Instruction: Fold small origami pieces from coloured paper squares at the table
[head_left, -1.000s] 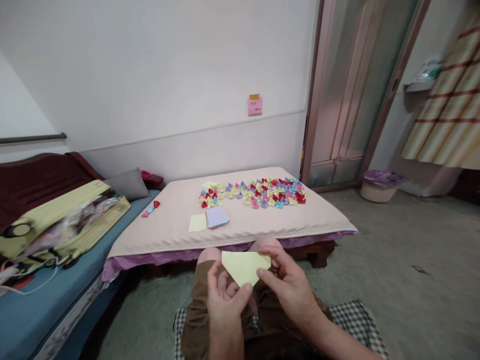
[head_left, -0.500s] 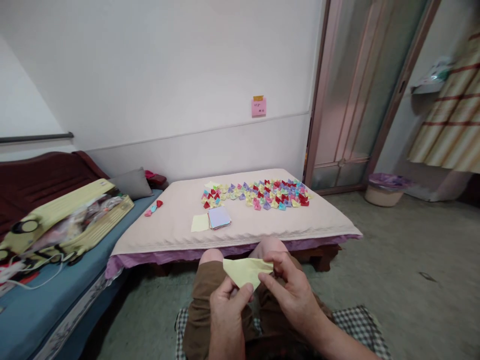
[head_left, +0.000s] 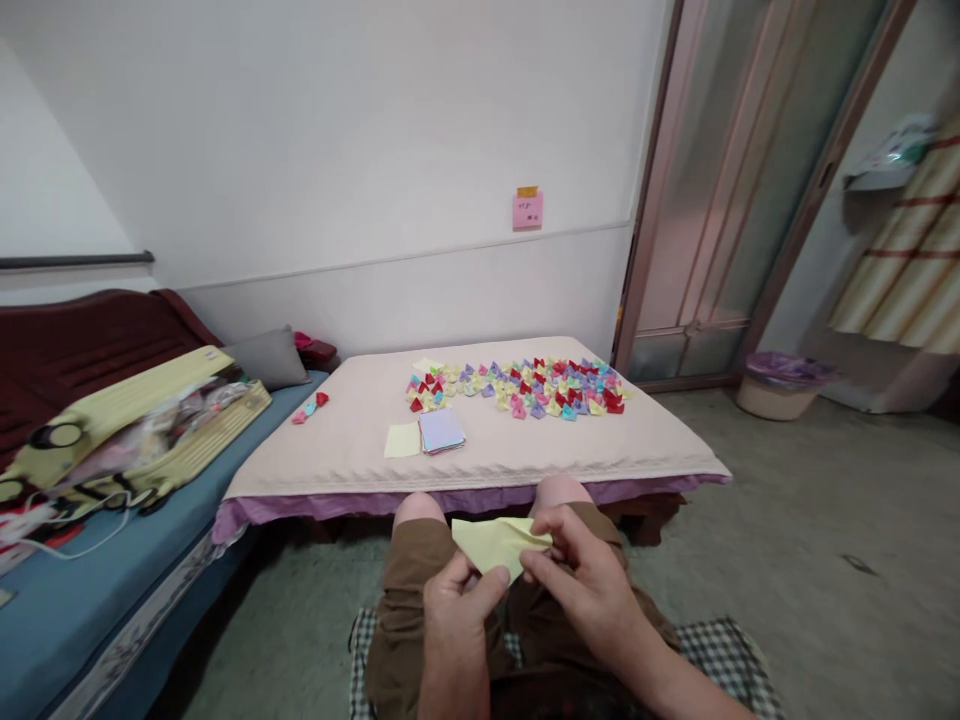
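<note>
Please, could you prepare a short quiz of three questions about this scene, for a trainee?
1. Which colour is the folded paper that the left hand and the right hand hold? a) red b) yellow c) purple

2. True or false: the pink note is stuck on the door.

3. Seen from the camera, what lies just to the left of the paper stack with the lilac top?

Key: 1: b. 2: False, it is on the wall. 3: Pale yellow paper.
</note>
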